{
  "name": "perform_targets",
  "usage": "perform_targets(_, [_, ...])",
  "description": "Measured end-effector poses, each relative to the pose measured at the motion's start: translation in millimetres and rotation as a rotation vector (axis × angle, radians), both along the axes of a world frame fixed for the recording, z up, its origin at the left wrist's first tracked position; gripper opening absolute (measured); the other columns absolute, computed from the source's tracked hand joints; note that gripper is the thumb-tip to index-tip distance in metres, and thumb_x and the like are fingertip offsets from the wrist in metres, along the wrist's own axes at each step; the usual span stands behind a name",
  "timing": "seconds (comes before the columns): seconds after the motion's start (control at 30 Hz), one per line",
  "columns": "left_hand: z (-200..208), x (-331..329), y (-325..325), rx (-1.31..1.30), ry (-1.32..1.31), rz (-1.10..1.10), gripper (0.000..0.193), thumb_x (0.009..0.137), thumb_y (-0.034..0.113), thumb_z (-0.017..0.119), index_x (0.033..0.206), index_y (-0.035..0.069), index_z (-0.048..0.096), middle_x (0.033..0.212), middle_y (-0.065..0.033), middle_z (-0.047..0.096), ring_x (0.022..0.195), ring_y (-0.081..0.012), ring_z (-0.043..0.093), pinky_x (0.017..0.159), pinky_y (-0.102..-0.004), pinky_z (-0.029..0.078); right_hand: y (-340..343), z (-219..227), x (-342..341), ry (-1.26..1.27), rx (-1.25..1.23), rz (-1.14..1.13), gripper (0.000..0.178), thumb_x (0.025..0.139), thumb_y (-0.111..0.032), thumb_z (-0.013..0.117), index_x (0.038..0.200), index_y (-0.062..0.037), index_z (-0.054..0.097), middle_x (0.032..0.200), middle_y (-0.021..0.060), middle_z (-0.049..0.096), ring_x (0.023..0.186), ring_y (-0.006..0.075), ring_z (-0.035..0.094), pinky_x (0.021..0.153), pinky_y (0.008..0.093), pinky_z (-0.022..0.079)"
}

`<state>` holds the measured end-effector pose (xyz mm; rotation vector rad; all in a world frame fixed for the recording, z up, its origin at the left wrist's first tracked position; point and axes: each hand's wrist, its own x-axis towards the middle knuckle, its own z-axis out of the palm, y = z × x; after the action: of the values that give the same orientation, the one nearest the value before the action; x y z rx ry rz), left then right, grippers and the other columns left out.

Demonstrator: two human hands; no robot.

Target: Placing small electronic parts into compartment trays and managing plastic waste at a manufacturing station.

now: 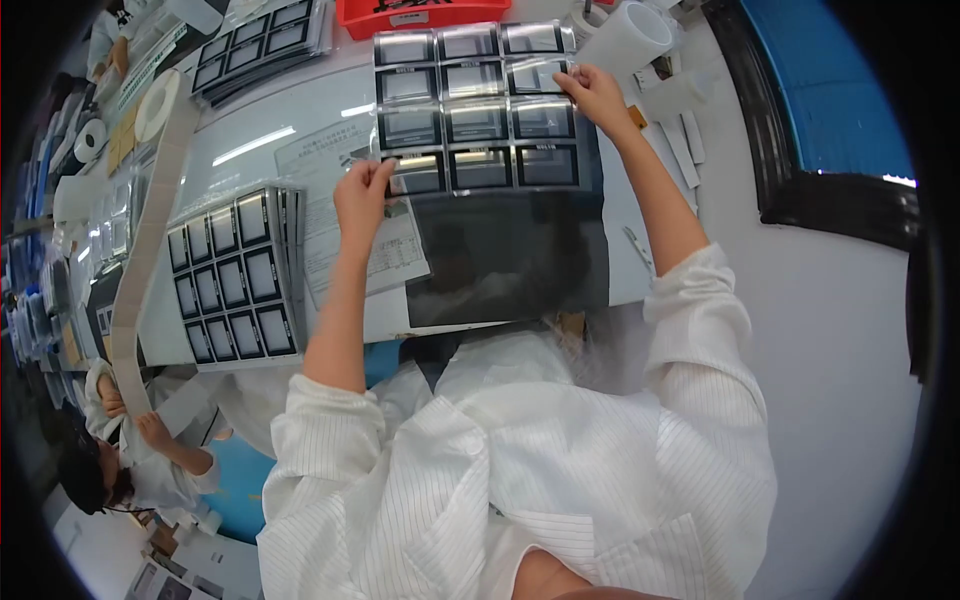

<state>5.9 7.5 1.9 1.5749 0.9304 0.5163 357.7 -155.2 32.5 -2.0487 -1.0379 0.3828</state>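
A clear plastic sheet (478,118) printed with a grid of black-framed rectangular windows is spread between my two hands. My left hand (362,203) pinches its near left corner between thumb and fingers. Higher up on the opposite side, my right hand (598,97) is closed on the right edge. Under the sheet lies a dark, glossy mat (510,255), whose near part shows. Whether the sheet rests on the mat or is slightly raised, I cannot tell.
A stack of similar framed sheets (235,280) lies to the left, another (262,48) farther back. Behind is a red tray (420,14), with a white roll (632,38) to its right. Printed papers (395,245) and a pen (638,250) flank the mat. A co-worker (140,450) handles a long strip (150,220).
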Motion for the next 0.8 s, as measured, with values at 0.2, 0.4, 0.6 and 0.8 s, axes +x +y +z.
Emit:
perform_targets(0.2, [-14, 37, 26, 0.441, 0.408, 0.016, 0.031, 0.086, 0.035, 0.064, 0.078, 0.005, 0.063, 0.060, -0.0084, 0.059, 0.055, -0.0212, 0.057, 0.053, -0.0326, 0.042, 46, -45, 31, -0.008, -0.073, 0.016, 0.034, 0.083, -0.035, 0.068, 0.073, -0.0036, 0.058, 0.056, -0.0013, 0.052, 0.047, 0.0069, 0.047, 0.044, 0.0238, 0.038])
perform_targets(0.4, [-21, 48, 24, 0.593, 0.552, 0.017, 0.038, 0.088, 0.042, 0.057, 0.076, 0.007, 0.061, 0.070, -0.0131, 0.063, 0.066, -0.0342, 0.061, 0.058, -0.0444, 0.045, 48, -73, 47, 0.033, 0.018, -0.029, 0.036, 0.080, -0.036, 0.070, 0.070, -0.0034, 0.060, 0.057, 0.0039, 0.059, 0.053, 0.0128, 0.055, 0.053, 0.0289, 0.042])
perform_targets(0.6, [-19, 48, 24, 0.769, 0.741, -0.036, 0.038, 0.091, 0.041, 0.052, 0.075, 0.006, 0.055, 0.068, -0.0141, 0.063, 0.065, -0.0349, 0.061, 0.056, -0.0446, 0.046, 51, -84, 43, 0.083, 0.001, -0.038, 0.035, 0.082, -0.036, 0.069, 0.072, -0.0053, 0.056, 0.055, -0.0030, 0.051, 0.049, 0.0051, 0.045, 0.045, 0.0237, 0.035])
perform_targets(0.8, [-25, 45, 23, 0.911, 0.713, -0.069, 0.038, 0.091, 0.041, 0.050, 0.076, 0.006, 0.053, 0.068, -0.0132, 0.063, 0.063, -0.0338, 0.062, 0.055, -0.0438, 0.048, 50, -84, 41, 0.182, -0.030, -0.079, 0.035, 0.081, -0.037, 0.071, 0.075, -0.0038, 0.059, 0.053, -0.0025, 0.049, 0.047, 0.0056, 0.045, 0.044, 0.0240, 0.035])
